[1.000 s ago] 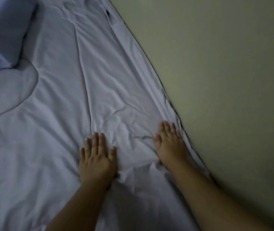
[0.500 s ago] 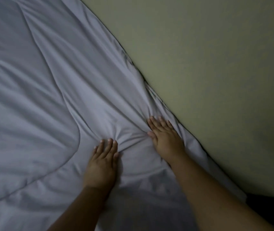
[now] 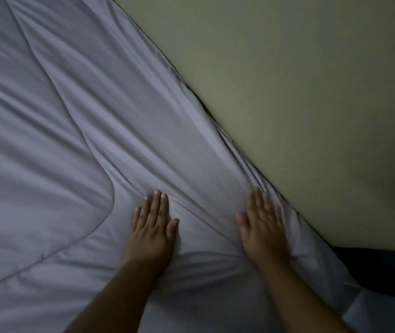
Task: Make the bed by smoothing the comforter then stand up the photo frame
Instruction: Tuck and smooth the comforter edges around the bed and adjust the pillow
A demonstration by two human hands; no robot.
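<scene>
on comforter | left hand, right hand flat, fingers straight | right blurred

Across the left and centre, from near to far: comforter. Flat on it, near the middle: left hand. To the right of that, apart, also flat on the comforter and just beside its right edge: right hand. Along that edge, right and far: wall. At near right, under the wall: dark gap.
</scene>
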